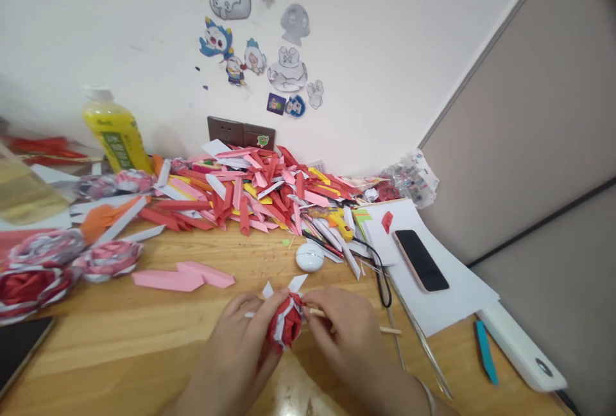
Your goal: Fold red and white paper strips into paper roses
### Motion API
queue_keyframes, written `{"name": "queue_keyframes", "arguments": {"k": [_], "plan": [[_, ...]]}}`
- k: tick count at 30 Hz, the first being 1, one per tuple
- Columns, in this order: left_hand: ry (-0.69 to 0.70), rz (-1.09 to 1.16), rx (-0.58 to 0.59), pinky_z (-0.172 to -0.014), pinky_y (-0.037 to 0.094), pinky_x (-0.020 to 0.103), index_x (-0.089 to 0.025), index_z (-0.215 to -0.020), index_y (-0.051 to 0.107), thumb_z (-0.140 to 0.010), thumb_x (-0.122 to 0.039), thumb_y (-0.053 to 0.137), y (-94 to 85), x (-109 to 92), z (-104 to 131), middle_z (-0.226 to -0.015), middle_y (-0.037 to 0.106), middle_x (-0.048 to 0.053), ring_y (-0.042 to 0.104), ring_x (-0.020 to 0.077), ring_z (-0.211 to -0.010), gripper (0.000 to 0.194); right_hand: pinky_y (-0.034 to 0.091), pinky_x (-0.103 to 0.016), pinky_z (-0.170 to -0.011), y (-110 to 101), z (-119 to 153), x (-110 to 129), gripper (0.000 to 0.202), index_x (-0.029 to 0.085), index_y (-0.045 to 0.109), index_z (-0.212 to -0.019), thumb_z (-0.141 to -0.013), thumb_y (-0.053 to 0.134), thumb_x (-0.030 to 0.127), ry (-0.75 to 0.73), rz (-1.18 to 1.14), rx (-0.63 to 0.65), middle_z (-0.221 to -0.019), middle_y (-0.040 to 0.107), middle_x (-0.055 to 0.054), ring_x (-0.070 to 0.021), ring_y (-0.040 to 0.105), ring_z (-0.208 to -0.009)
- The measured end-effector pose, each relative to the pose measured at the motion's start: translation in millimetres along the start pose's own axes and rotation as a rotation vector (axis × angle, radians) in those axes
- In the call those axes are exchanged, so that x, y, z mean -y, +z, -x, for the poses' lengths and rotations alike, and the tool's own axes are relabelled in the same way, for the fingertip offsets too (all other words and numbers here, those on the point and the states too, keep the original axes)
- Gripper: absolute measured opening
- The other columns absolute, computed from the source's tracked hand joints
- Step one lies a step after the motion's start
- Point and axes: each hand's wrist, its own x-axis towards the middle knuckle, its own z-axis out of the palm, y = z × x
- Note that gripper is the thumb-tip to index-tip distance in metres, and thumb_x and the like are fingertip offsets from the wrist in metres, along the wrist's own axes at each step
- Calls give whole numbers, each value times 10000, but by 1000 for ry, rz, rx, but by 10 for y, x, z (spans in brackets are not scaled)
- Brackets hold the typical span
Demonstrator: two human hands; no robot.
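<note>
A small red and white folded-paper flower (289,323) is held over the wooden table, white strip ends sticking out at its far side. My left hand (245,332) wraps its fingers around the flower's left side. At its right edge, my right hand (341,326) pinches the paper between thumb and forefinger. A thin wooden stick (391,330) runs through or beneath the right hand, its other end showing between thumb and forefinger near the flower. Just beyond the hands sits a white egg-shaped object (310,257). Two pink folded-paper strips (168,279) lie to the left.
A heap of red, pink, white and yellow folded strips (269,191) lies along the wall. A yellow glue gun (341,222) with a black cord rests beside it. A phone (421,260) lies on white paper at right. Finished paper flowers (108,259) and a yellow-labelled bottle (118,133) stand left.
</note>
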Motion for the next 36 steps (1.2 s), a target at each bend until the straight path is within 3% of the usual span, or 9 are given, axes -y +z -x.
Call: {"name": "queue_keyframes", "arguments": {"k": [6, 15, 22, 30, 36], "plan": [[63, 14, 50, -719, 449, 332, -192, -1245, 440, -827, -120, 468, -3, -5, -7, -856, 677, 49, 582, 220, -740, 425, 393, -272, -589, -58, -33, 8, 271, 187, 629, -875, -989, 406, 291, 0, -32, 59, -777, 699, -24, -173, 629, -670], [41, 49, 97, -762, 413, 345, -204, -1284, 431, -828, -88, 456, 30, 6, 48, -862, 667, 43, 556, 219, -752, 471, 364, -270, -593, -56, -13, 3, 261, 180, 619, -871, -976, 392, 259, 32, -7, 109, -774, 694, -47, -182, 611, -659], [20, 215, 44, -742, 462, 316, -263, -1295, 403, -791, -89, 471, 20, -21, 30, -889, 659, 33, 585, 214, -785, 538, 329, -214, -561, -106, -109, -89, 168, 189, 594, -747, -900, 537, 227, 354, -373, 344, -663, 602, 24, -119, 534, -607], [-162, 593, 69, -783, 540, 285, -337, -1261, 444, -815, -132, 544, -1, -72, 30, -1055, 659, 45, 670, 207, -916, 502, 305, -215, -532, -91, -130, -162, 169, 186, 564, -836, -854, 581, 354, 540, -672, 349, -621, 476, 59, -107, 434, -565], [-507, 916, 103, -843, 558, 281, -296, -1191, 497, -818, -219, 614, 30, -85, 19, -1152, 667, 60, 670, 217, -1034, 398, 287, -229, -540, -28, -110, -194, 155, 183, 574, -857, -847, 573, 338, 559, -596, 259, -617, 437, 60, -112, 406, -574]]}}
